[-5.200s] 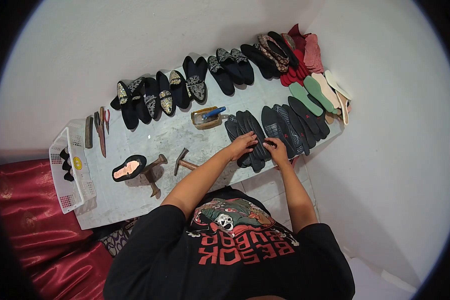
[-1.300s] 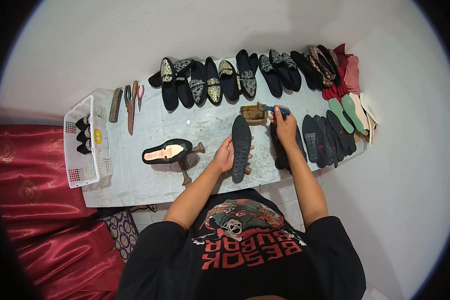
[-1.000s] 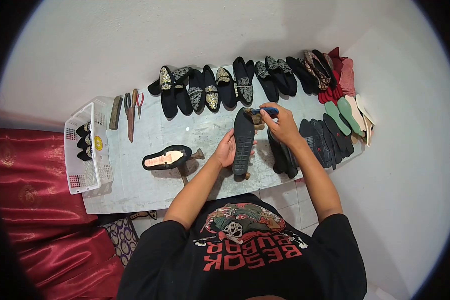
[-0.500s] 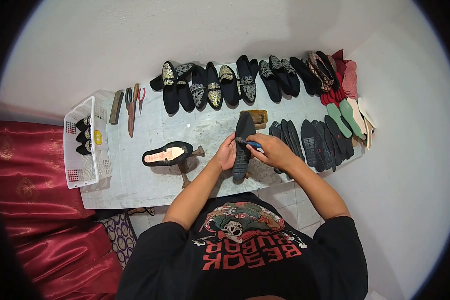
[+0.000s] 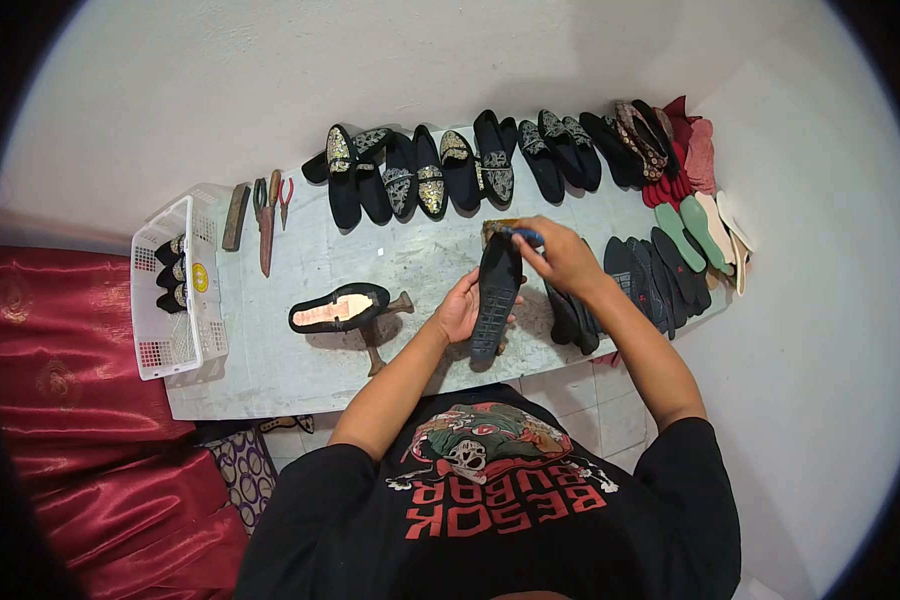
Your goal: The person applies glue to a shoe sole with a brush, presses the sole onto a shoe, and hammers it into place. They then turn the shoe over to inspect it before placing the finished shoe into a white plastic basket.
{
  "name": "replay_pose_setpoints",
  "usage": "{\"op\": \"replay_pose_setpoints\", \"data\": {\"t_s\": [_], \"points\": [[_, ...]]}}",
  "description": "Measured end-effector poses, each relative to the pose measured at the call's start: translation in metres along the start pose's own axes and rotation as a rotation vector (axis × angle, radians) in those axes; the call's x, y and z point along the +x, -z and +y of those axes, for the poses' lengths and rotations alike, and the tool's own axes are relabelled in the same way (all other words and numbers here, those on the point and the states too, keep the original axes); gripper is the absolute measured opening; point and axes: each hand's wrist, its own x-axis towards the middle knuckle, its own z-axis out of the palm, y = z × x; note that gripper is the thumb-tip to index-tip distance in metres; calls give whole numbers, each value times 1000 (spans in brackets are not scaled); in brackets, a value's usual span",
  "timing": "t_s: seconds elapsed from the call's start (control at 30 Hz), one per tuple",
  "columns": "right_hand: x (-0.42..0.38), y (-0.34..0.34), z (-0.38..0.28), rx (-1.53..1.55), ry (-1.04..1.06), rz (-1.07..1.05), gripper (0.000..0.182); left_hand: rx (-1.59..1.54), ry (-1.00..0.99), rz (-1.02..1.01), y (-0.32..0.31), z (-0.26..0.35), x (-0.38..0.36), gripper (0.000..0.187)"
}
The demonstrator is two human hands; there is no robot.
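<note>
My left hand is closed around a black shoe sole, held tilted above the table with its ridged heel end toward me. My right hand grips a brush with a blue handle. The brush's tip is at a yellowish-brown container, just beyond the far end of the sole; my hand and the sole hide part of the container. Left of my hands, a black shoe with a pale bottom lies upside down on a metal shoe stand.
Black patterned loafers line the table's far edge. More black soles lie to the right, near green insoles. A white basket with shoes stands left, beside pliers and a knife.
My right hand has moved the brush away from me, off the sole's surface to the container. The sole has shifted slightly toward me and to the right in my left hand.
</note>
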Motion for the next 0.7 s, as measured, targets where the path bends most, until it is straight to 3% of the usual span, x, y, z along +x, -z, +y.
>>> {"op": "replay_pose_setpoints", "data": {"t_s": [0.13,0.27,0.33,0.4,0.53,0.7], "points": [[-24,-16,-22,-17,113,-146,24,-45,-22,54,13,3,-4,62],[-35,-15,-37,37,83,-300,25,-44,-53,172,5,10,-5,62],[-31,-12,-32,45,68,-287,25,-20,-45,178,15,6,-5,63],[-21,-4,-28,39,46,-264,26,-52,-7,-3,15,6,-6,62],[-2,6,-14,2,-68,-84,27,-47,-9,38,0,-1,-7,62],[-3,1,-14,-4,-46,-69,26,-46,-39,44,-1,-4,-7,63]]}}
